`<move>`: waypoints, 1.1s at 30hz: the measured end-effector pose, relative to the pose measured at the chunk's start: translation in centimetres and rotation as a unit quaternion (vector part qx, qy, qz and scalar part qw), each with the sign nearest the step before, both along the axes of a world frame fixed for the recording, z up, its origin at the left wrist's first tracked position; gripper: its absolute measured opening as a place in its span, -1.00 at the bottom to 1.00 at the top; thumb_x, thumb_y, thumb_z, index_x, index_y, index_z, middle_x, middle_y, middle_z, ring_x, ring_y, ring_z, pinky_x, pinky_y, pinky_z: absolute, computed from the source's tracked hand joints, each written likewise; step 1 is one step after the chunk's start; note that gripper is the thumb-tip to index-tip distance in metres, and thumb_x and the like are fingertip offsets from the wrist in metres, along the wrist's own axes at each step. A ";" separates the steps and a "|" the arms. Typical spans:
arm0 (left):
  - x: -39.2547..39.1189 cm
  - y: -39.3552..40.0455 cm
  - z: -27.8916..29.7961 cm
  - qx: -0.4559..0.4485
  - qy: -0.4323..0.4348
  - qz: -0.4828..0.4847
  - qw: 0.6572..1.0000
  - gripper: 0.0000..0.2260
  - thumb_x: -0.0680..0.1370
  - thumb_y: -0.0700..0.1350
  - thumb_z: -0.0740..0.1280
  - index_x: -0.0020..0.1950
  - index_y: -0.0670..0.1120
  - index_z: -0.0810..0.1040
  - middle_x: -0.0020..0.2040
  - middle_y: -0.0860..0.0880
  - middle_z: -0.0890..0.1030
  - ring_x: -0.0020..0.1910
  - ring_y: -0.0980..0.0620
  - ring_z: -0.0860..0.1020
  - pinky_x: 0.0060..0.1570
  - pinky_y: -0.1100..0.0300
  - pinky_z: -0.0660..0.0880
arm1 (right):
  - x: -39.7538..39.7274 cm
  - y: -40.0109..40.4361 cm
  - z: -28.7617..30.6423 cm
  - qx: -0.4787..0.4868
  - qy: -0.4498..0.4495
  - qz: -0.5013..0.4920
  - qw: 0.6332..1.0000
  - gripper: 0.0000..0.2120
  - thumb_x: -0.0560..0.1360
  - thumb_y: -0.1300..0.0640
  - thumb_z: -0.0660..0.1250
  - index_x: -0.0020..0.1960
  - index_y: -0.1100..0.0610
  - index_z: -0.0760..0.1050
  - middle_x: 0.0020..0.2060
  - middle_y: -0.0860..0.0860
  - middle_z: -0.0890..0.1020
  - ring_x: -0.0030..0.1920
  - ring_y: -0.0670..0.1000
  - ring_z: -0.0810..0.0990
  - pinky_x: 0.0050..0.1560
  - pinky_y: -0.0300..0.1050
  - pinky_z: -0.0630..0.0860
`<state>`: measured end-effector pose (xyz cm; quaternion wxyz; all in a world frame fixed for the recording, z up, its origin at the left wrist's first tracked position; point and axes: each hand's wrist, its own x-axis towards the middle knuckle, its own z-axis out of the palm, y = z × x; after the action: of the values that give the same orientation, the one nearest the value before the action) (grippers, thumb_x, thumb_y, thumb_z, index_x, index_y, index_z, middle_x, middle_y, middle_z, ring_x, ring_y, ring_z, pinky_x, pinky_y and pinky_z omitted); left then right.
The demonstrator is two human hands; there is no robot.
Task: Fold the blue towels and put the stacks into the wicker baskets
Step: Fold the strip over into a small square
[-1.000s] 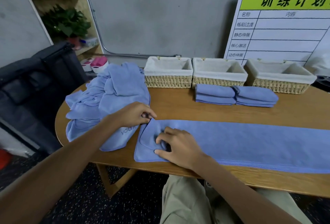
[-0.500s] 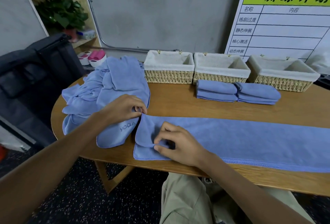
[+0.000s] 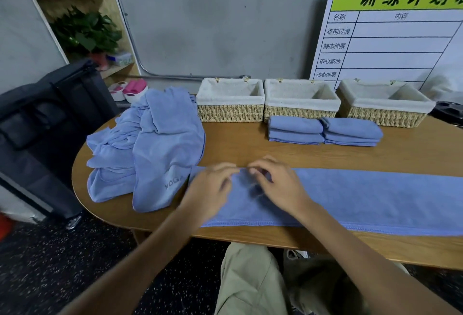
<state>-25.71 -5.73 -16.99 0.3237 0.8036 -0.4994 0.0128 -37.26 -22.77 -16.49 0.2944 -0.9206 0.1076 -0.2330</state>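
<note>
Fingers first: we see both hands low over the near-left end of the long blue towel (image 3: 350, 199), which lies flat along the front edge of the wooden table (image 3: 238, 149) and runs off the right side of the view. Our left hand (image 3: 208, 189) rests on the towel's left end, its fingers (image 3: 225, 168) curled forward with the tips at the far edge of the cloth. Our right hand (image 3: 278, 184) sits just beside it, fingers (image 3: 260, 164) bent and drawn close together at that same far edge. Both hands are blurred, so we cannot tell whether either one pinches the cloth or only touches it.

Left of the hands a heap of unfolded blue towels (image 3: 155, 144) spills across the table's rounded end, one of them marked YOGA. Along the back edge stand three wicker baskets with white liners: the left basket (image 3: 230, 112), the middle basket (image 3: 300, 111) and the right basket (image 3: 383, 116). We see nothing inside them from here. Two stacks of folded blue towels sit touching side by side just in front of the middle and right baskets: the left stack (image 3: 295, 130) and the right stack (image 3: 353, 131). A white chart board (image 3: 390, 46) leans on the wall behind.
</note>
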 end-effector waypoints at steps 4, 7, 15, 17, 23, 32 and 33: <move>-1.5 0.4 -2.8 0.255 -0.062 0.034 0.964 -0.15 0.41 0.50 -0.33 0.64 0.16 -0.03 0.64 0.15 -0.18 0.62 0.01 -0.21 0.55 -0.19 -0.14 | -2.8 -2.1 -2.1 -0.161 0.190 0.006 0.969 -0.17 0.48 -0.46 -0.38 0.53 -0.14 0.28 0.54 -0.12 0.25 0.54 -0.02 0.19 0.50 0.09 0.17; -1.4 0.4 -2.7 0.281 -0.074 0.051 0.955 -0.08 0.30 0.58 -0.40 0.62 0.24 -0.18 0.61 0.14 -0.32 0.60 -0.06 -0.32 0.50 -0.30 -0.25 | -3.5 -2.3 -2.4 -0.159 0.241 0.027 0.957 -0.07 0.33 -0.50 -0.55 0.60 -0.21 -0.04 0.61 -0.17 -0.08 0.60 -0.03 -0.16 0.57 0.12 -0.15; -1.3 0.5 -1.8 0.302 -0.071 0.066 0.948 -0.01 0.22 0.67 -0.35 0.61 0.29 -0.15 0.63 0.07 -0.29 0.61 -0.11 -0.28 0.49 -0.31 -0.20 | -5.2 -4.0 -2.1 -0.171 0.272 -0.003 0.947 -0.22 0.43 -0.47 -0.34 0.60 -0.23 -0.17 0.60 -0.17 -0.18 0.59 -0.02 -0.25 0.56 0.15 -0.25; -1.5 0.1 -1.1 0.317 -0.051 0.072 0.944 -0.05 0.29 0.65 -0.26 0.62 0.27 -0.13 0.63 0.06 -0.28 0.61 -0.12 -0.28 0.50 -0.30 -0.19 | -5.6 -4.5 -2.1 -0.170 0.277 -0.016 0.946 -0.24 0.45 -0.46 -0.32 0.60 -0.22 -0.16 0.60 -0.16 -0.17 0.59 -0.01 -0.26 0.56 0.15 -0.24; -4.7 -4.8 -0.8 0.296 -0.049 0.050 0.953 -0.17 0.36 0.54 -0.27 0.61 0.29 -0.15 0.64 0.11 -0.24 0.61 -0.07 -0.27 0.49 -0.33 -0.19 | -5.3 -4.3 -2.1 -0.166 0.265 -0.018 0.950 -0.13 0.36 -0.49 -0.43 0.61 -0.19 -0.15 0.61 -0.12 -0.15 0.60 0.04 -0.23 0.56 0.18 -0.22; -3.6 -5.7 -0.9 0.327 -0.061 0.046 0.942 -0.08 0.30 0.60 -0.30 0.62 0.26 -0.13 0.61 0.15 -0.32 0.61 -0.09 -0.26 0.48 -0.35 -0.11 | -13.7 -12.7 -2.0 -0.128 0.278 -0.116 0.945 0.05 0.20 -0.59 -0.58 0.60 -0.23 -0.13 0.60 -0.17 -0.14 0.60 0.00 -0.23 0.55 0.12 -0.20; -4.6 -6.9 -0.5 0.312 -0.056 0.041 0.948 -0.10 0.33 0.58 -0.29 0.62 0.25 -0.10 0.61 0.15 -0.30 0.61 -0.09 -0.24 0.49 -0.34 -0.09 | -14.3 -13.0 -2.0 -0.121 0.279 -0.118 0.945 0.06 0.19 -0.59 -0.59 0.60 -0.22 -0.13 0.61 -0.16 -0.15 0.60 0.00 -0.23 0.55 0.12 -0.20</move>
<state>-30.27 -12.63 -17.53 0.0279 0.8821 -0.4625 -0.0851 -51.57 -35.79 -18.50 0.1096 -0.9581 0.2646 -0.0110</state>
